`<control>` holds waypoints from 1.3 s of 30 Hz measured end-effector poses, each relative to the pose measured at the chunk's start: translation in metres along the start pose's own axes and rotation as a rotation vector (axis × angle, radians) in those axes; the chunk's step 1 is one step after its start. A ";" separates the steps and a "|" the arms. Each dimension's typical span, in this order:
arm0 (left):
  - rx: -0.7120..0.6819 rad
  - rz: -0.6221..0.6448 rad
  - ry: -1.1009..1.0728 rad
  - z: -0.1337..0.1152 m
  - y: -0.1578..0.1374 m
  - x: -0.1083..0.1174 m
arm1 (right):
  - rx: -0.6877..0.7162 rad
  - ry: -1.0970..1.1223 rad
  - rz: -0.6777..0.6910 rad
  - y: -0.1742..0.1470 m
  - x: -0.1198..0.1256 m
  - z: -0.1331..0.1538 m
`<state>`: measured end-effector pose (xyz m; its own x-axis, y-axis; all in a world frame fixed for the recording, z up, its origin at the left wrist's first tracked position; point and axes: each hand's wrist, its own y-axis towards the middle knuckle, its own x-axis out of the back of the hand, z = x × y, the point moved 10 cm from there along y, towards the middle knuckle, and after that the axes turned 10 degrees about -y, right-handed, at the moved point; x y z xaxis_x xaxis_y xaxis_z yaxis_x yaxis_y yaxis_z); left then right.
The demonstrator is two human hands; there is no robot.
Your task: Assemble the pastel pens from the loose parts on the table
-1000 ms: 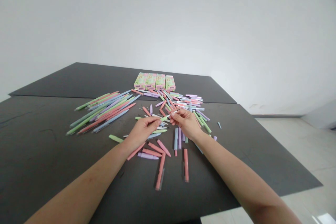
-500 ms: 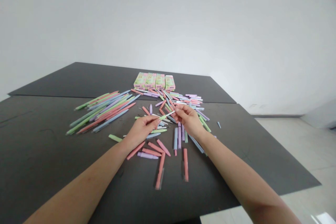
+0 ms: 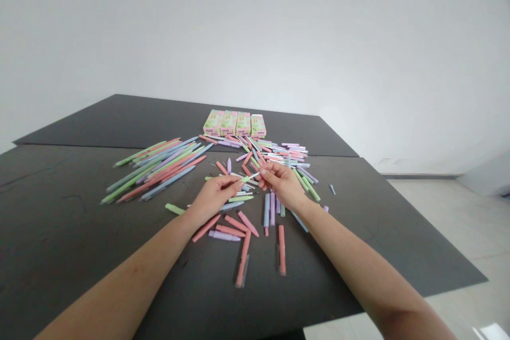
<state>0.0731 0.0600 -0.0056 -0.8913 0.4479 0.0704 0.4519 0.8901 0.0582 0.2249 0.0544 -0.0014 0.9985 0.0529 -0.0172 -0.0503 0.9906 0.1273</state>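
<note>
Pinched in my left hand [image 3: 214, 195] is a light green pen tip section [image 3: 245, 179], pointing up and to the right. My right hand [image 3: 283, 185] is closed on the far end of a thin white pen refill [image 3: 254, 175], whose other end meets the green piece. Only a short length of the refill shows between my fingers. Below and around both hands lie loose pen parts, among them red barrels [image 3: 282, 249], a purple piece [image 3: 224, 236] and a blue barrel [image 3: 266, 210].
To the left lies a bundle of long pastel pens [image 3: 159, 170]. Several pink and green boxes [image 3: 228, 123] stand in a row at the back. More refills and barrels [image 3: 292, 151] are heaped behind my right hand. A small blue tip [image 3: 332, 189] lies apart on the dark table [image 3: 358, 234].
My right hand has moved left and slightly down, closer to my left hand. Less of the white refill shows between them. My left hand has stayed in place.
</note>
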 end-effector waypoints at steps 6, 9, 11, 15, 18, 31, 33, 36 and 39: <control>0.012 -0.099 -0.068 0.009 0.001 0.012 | 0.124 -0.350 0.095 -0.007 -0.008 0.009; 0.026 -0.119 -0.087 0.010 0.001 0.015 | 0.334 -0.782 0.186 -0.018 -0.029 0.018; 0.016 -0.113 -0.082 0.007 0.001 0.015 | 0.420 -0.939 0.272 -0.025 -0.044 0.017; -0.003 -0.131 -0.045 0.002 0.000 0.017 | 0.446 -1.091 0.312 -0.027 -0.053 0.008; -0.024 -0.146 -0.023 0.000 0.001 0.019 | 0.437 -1.149 0.304 -0.024 -0.053 0.004; 0.000 -0.165 -0.046 0.000 0.000 0.027 | 0.216 -1.011 0.160 -0.011 -0.001 0.018; 0.003 -0.161 -0.057 0.001 0.001 0.028 | 0.167 -0.788 0.118 -0.005 0.020 0.023; 0.001 -0.145 -0.062 0.001 0.001 0.027 | 0.139 -0.498 0.061 0.001 0.043 0.031; 0.012 -0.144 -0.055 0.002 0.000 0.027 | 0.147 -0.351 -0.005 0.002 0.055 0.040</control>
<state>0.0491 0.0721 -0.0055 -0.9477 0.3190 0.0077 0.3190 0.9463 0.0520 0.2807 0.0544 0.0375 0.9475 -0.0239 0.3189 -0.0666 0.9606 0.2699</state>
